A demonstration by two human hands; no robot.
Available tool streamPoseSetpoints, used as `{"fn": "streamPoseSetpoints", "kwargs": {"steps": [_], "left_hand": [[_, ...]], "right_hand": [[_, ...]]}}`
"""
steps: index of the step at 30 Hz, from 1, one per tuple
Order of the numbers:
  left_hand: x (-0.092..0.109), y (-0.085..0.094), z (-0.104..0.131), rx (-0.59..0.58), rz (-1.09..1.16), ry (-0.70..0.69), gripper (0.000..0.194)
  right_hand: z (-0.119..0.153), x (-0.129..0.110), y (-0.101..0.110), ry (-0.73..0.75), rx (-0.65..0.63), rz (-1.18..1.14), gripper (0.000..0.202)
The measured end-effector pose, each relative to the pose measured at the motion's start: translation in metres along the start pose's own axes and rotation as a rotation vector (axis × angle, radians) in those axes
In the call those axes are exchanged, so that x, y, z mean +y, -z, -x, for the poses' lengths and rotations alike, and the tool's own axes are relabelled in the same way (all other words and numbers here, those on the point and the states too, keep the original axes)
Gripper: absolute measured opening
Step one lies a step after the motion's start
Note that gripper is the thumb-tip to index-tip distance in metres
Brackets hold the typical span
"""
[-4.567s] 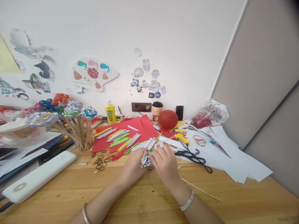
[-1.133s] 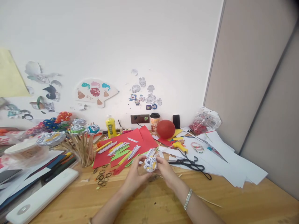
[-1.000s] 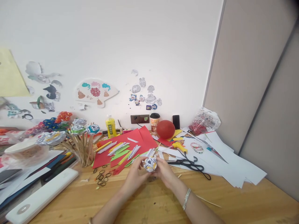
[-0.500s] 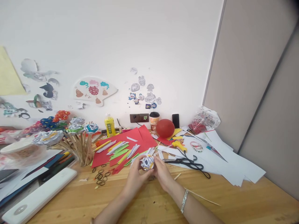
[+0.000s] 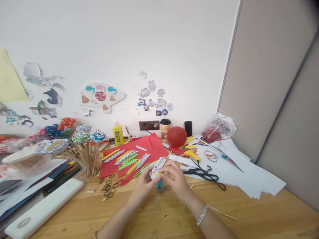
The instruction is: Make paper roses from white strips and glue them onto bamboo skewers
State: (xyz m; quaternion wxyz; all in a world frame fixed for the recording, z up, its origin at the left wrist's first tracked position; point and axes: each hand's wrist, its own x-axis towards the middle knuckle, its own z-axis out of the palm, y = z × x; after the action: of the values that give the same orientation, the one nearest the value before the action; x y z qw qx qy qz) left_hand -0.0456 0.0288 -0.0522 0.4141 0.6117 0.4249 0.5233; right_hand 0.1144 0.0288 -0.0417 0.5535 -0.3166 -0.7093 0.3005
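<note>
A white paper flower (image 5: 155, 172) with touches of yellow is held low over the front of the wooden table. My left hand (image 5: 145, 186) is closed round its left side, with the thumb across the front. My right hand (image 5: 176, 179) pinches the flower's right edge between bent fingers and thumb. A small teal piece (image 5: 159, 184) shows under the flower between my hands; I cannot tell whether it is attached. Behind my hands lie folded strips of white, green and yellow paper on red paper (image 5: 139, 146).
Black scissors (image 5: 203, 174), a yellow glue gun (image 5: 192, 154) and a red balloon (image 5: 176, 136) lie to the right. Black rubber bands (image 5: 108, 188), a bundle of sticks (image 5: 87, 159) and a long white device (image 5: 47, 206) are at left. White sheets (image 5: 261, 172) cover the right side.
My right hand has lifted and shifted its grip onto the flower's right edge, fingers now bent over it. The flower has tilted, and the teal piece beneath has come into view.
</note>
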Motion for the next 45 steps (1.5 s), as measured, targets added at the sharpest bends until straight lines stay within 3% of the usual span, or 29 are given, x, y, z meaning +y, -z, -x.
{"fn": "streamPoseSetpoints", "kwargs": {"steps": [6, 12, 36, 45], "left_hand": [[0.001, 0.0, -0.001, -0.069, 0.093, 0.071, 0.063], [0.003, 0.0, 0.0, -0.046, 0.087, 0.087, 0.06], [-0.001, 0.001, 0.001, -0.01, 0.045, 0.016, 0.055], [-0.004, -0.001, 0.001, 0.021, -0.089, -0.077, 0.051]], "right_hand": [[0.0, 0.005, -0.002, 0.085, 0.005, 0.126, 0.006], [-0.002, 0.005, -0.001, 0.086, -0.016, 0.146, 0.009], [-0.002, 0.012, -0.005, -0.172, -0.056, -0.092, 0.005], [-0.001, 0.001, -0.003, 0.005, 0.009, 0.059, 0.009]]}}
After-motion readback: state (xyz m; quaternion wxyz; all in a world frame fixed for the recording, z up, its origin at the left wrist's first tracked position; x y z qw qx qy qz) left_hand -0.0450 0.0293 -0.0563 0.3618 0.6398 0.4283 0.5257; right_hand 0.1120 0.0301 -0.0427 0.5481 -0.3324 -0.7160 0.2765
